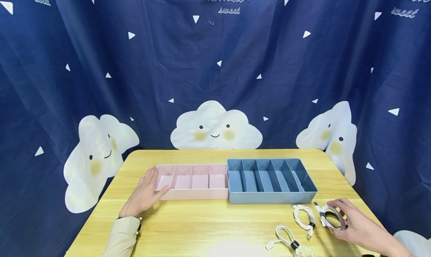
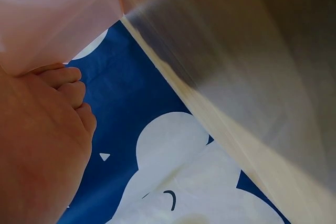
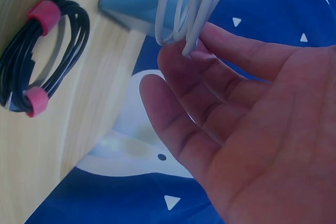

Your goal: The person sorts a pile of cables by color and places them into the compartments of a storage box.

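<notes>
My left hand (image 1: 144,192) rests against the left end of the pink divided box (image 1: 195,194), its fingers extended along the side and its thumb at the front rim. In the left wrist view, that hand (image 2: 47,135) touches the pink wall (image 2: 63,19). Over the table's right side, my right hand (image 1: 357,223) pinches a coiled white cable (image 1: 324,209) by its edge. The right wrist view shows the coil (image 3: 195,11) at the fingertips, partly cut off by the frame. Right of the pink box stands a blue divided box (image 1: 269,198).
Two more white cables, one coiled (image 1: 297,216) and one looped (image 1: 281,229) with a black tie, lie before the blue box. A black cable (image 3: 81,30) with red bands lies on the wooden table (image 1: 202,219). Behind hangs a blue cloud-print curtain (image 1: 188,62).
</notes>
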Motion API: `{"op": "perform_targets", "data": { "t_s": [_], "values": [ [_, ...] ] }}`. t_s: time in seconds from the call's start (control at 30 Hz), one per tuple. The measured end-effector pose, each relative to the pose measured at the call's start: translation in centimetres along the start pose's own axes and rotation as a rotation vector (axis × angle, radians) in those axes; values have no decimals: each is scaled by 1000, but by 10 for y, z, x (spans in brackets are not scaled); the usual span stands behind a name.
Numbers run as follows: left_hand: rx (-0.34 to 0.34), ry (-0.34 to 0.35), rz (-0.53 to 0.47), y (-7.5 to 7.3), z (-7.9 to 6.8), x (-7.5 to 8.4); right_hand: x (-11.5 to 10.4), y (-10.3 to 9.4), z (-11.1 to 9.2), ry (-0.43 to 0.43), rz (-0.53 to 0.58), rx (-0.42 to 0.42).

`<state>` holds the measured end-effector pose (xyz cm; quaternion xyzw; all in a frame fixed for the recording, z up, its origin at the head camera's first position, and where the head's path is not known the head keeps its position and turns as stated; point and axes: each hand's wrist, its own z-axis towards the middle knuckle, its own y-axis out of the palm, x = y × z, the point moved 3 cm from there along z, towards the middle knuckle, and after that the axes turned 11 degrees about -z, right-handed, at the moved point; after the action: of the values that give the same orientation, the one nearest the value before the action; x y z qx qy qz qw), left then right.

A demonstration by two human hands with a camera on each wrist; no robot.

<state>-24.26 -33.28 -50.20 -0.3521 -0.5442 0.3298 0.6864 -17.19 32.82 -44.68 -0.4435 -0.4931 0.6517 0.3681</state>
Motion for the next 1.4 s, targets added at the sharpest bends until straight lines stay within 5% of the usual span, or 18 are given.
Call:
{"op": "perform_targets", "data": {
  "t_s": [0.23, 0.53, 1.0, 1.4],
  "values": [
    [3, -1, -8, 0, -1, -1, -7, -2, 5, -67, 58, -9],
    [7, 3, 5, 2, 0, -2, -13, -4, 15, -45, -14, -40],
    [6, 3, 1, 2, 0, -2, -23, -3, 26, -159, -8, 108],
    [1, 2, -1, 2, 0, -2, -38, -8, 38, -101, 14, 6]
  ]
}}
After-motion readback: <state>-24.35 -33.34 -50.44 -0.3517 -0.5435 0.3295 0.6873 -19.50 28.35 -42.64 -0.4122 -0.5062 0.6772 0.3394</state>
